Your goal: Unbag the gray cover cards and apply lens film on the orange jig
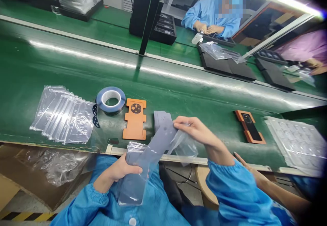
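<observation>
1. Green conveyor belt (178, 93) runs across the view with its near edge just in front of the person. Beyond it, at a second green bench, a co-worker in a blue coat (204, 13) rests both hands near some black trays (227, 66).
2. The left hand (120, 171) is closed, thumb on top, around the lower part of a grey sheet (158, 144) and the clear film wrapped about it.
3. The right hand (196, 130) has its fingertips pinched together on the upper end of the grey sheet, and a loose clear sleeve (185, 146) hangs crumpled just below the fingers.
4. The grey sheet is held in the air over the belt's near edge, slanting from lower left to upper right between the two hands.
5. Just behind it on the belt lies a grey stack (161, 117). Left of that are an orange jig (135, 120), a blue tape roll (111, 99) and a fan of clear bags (63, 117).
6. Further right, a second orange jig (249, 126) holds a dark phone, with a clear blister tray (296, 141) beside it.
7. Another person's hand (246, 166) reaches in beside the right sleeve.
</observation>
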{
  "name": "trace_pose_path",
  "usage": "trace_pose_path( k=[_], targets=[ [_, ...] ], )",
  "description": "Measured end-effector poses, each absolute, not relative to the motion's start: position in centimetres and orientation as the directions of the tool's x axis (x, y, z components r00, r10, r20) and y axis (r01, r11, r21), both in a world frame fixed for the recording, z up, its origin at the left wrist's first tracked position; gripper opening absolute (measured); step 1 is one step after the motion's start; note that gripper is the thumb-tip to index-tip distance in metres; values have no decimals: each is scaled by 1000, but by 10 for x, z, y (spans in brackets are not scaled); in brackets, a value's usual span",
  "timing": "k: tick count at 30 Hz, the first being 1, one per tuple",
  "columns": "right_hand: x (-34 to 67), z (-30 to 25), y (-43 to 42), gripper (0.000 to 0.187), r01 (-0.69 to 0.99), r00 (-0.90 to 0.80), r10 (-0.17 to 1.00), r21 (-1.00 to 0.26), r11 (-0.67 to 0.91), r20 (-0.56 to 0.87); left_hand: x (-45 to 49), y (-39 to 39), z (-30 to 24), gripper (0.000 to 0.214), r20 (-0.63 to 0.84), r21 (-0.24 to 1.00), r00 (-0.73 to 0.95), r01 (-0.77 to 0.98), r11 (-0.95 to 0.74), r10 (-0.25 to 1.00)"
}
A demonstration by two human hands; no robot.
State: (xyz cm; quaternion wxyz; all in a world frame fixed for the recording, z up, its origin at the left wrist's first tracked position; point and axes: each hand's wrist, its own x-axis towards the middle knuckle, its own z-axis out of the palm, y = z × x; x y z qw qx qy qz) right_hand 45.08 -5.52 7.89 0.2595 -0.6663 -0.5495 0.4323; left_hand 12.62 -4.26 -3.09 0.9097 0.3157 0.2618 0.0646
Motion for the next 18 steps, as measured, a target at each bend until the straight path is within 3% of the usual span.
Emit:
trace_pose_path(
  k=[4,8,15,18],
  targets=[
    [501,87,-48,54,471,44,910,-795,-382,-411,122,-43,-31,39,-484,548,831,43,835,275],
    [513,66,-31,49,530,-10,886,-754,-388,-463,121,-43,-31,39,-516,528,810,42,848,281],
    [501,30,-14,42,720,149,951,-630,-292,-270,125,-44,-25,41,-538,522,790,39,852,293],
    [512,31,-33,42,727,261,934,-587,-357,-245,130,-44,-23,47,-537,520,788,29,854,301]
  ],
)
